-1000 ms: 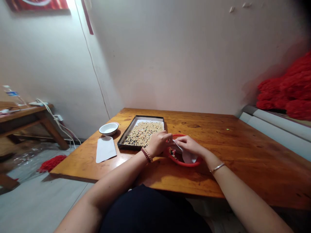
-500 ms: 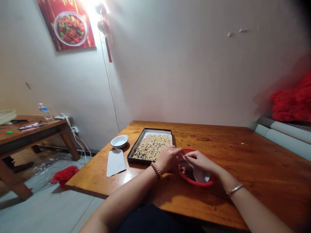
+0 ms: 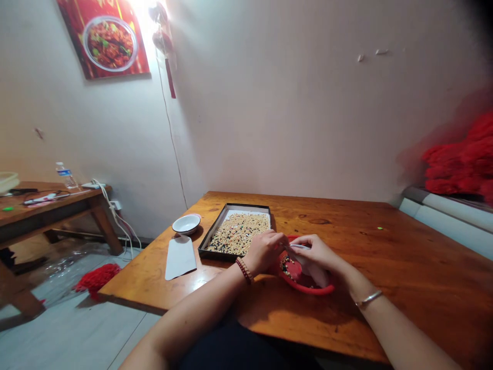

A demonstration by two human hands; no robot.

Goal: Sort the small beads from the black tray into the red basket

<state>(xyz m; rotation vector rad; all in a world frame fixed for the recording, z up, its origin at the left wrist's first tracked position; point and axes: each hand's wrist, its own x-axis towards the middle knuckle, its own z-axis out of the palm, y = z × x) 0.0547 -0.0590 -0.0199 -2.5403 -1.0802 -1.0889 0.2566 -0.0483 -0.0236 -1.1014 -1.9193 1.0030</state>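
My right hand (image 3: 321, 254) is closed on a thin white sheet (image 3: 314, 272), perhaps paper or card, that slopes down into a red plastic basket (image 3: 308, 291). At the sheet's upper left edge, the fingers of my left hand (image 3: 265, 251) are pinched together, their tips partly hidden. Inside the basket lie small dark and pale bead-like pieces (image 3: 285, 264). Just behind my left hand, a shallow black-rimmed tray (image 3: 204, 240) holds a layer of mostly cream bead-like pieces (image 3: 241, 228), mixed with black and some orange ones.
Left of the tray are a white bowl (image 3: 186, 224) and a flat white card (image 3: 180, 259) on the wooden table (image 3: 339, 216). A second table (image 3: 73, 203) with a water bottle (image 3: 66, 176) stands far left. Red material (image 3: 98, 277) lies on the floor; more red bundles (image 3: 458, 164) are at right.
The sheet has shifted within the basket, so more of the red bottom and the small pieces there show. Both hands stay close together over the basket. The view has shifted slightly.
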